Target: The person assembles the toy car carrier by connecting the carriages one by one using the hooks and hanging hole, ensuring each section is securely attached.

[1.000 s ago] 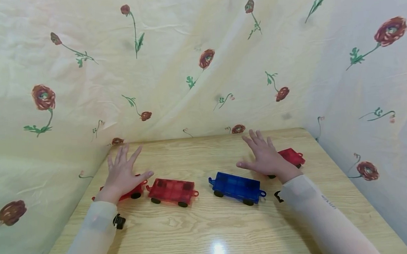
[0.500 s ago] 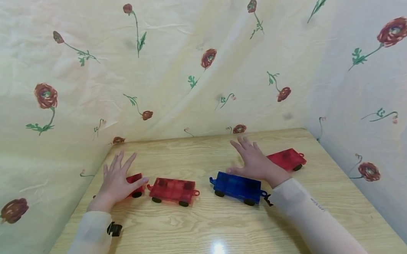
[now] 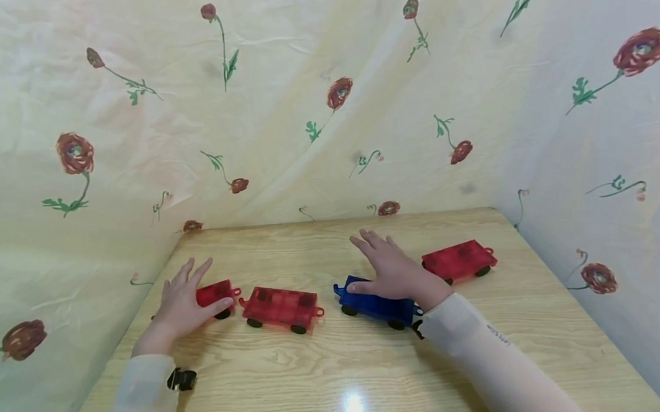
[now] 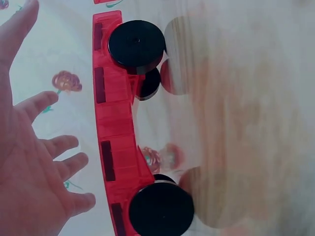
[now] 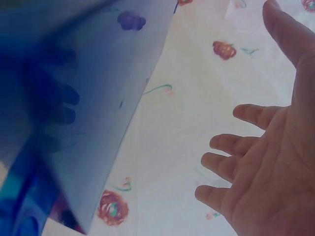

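The left hand (image 3: 179,306) spreads wide beside a red toy wagon (image 3: 214,292); the right hand (image 3: 396,271), also wide, partly hides a blue one (image 3: 372,307), contact unclear.

Flowered cloth (image 3: 283,65) on three sides makes this wood-grain table (image 3: 283,376) a screened nook.

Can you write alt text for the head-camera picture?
A left hand is spread above a red toy wagon, a right hand above a blue wagon, on a wooden table. Two more red wagons stand nearby; flowered cloth hangs behind.
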A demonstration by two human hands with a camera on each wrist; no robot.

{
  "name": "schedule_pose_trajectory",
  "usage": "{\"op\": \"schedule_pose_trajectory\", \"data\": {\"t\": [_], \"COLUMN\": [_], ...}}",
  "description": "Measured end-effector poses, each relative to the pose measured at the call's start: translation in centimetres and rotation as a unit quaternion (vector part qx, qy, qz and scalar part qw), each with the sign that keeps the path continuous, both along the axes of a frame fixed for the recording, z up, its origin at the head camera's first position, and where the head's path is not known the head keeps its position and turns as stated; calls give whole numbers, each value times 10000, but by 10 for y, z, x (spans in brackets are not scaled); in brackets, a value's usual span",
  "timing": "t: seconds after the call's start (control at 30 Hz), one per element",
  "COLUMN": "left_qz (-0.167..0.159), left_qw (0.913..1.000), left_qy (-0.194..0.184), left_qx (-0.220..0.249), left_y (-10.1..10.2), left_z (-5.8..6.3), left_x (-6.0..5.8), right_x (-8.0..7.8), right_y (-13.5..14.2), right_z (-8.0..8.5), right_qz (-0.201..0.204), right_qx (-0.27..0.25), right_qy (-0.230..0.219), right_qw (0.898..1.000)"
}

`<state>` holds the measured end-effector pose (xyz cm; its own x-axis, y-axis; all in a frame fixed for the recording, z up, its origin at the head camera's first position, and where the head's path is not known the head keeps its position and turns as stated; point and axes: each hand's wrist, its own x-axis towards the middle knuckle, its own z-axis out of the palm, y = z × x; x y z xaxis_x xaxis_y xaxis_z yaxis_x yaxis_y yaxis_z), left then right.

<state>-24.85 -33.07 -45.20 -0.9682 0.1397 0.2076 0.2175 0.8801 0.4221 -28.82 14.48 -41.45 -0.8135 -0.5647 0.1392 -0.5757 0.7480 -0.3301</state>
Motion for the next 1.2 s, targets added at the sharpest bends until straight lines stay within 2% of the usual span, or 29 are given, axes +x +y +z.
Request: {"op": "schedule_pose_trajectory", "data": {"t": [0.37,0.53,0.87,1.0,1.2], "left_qz": [-97,-182,-144,-125,-182], "left_qw": [9997,9990,9974,9972,9974], "left_qy": [-150,-296,-465,-458,-446], "left_qx": [138,296,539,585,540], "left_y": [-4,-6,-4,-4,-2], "left_z": [-8,-11,-12,-12,-15], "left_x": [6,7,7,8,10], "right_x": [21,25,30,31,32], "right_y": [-24,-36,-62,-78,-99], "right_z": [5,4,-3,-9,-20], "right_qz": [287,447,659,730,927], "right_qx": [-96,-137,-263,-89,72], "right_qy": [-180,-262,-473,-604,-541], "right_qw": [9994,9986,9964,9955,9942]}}
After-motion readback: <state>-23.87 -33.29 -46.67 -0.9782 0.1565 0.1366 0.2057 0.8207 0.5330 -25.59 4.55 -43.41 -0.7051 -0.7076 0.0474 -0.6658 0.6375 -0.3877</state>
